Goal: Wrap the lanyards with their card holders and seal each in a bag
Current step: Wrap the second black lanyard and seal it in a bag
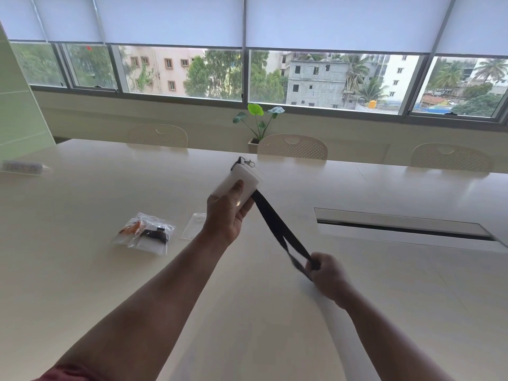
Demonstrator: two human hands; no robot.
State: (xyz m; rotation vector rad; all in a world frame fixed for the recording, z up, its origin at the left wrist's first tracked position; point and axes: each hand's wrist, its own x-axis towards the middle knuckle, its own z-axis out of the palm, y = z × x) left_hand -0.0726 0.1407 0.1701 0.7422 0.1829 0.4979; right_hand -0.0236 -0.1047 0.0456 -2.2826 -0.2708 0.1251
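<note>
While we hold the card holder point(238, 180) up in our left hand point(226, 213), thumb pressed on its face and fingers curled behind it, the black lanyard point(277, 228) runs taut down to our right hand point(327, 272), which is closed in a fist round the far end of the loop. Both things are in the air above the worktop point(247, 312), between our two hands.

The main risk, as we judge it, lies in the strap. It hangs as two bands that lie close together near the holder and part toward the right hand; if they twist or cross as we wind, the wraps could bunch unevenly and make a bundle too thick for a bag. Should the right hand let the tension go, the coils could slacken and slide off the smooth plastic. The left grip covers only the lower part of the holder, so a hard pull from the right might tip or bend it.

The holder looks like a clear, pale sleeve, with a small metal clip point(249, 163) at its top edge. The strap is flat, dark and slightly blurred near the right fist.

Left of our left hand, two sealed bags point(145, 233) lie on the worktop, overlapping, and one empty bag point(193, 225) lies just beside our left wrist.
</note>
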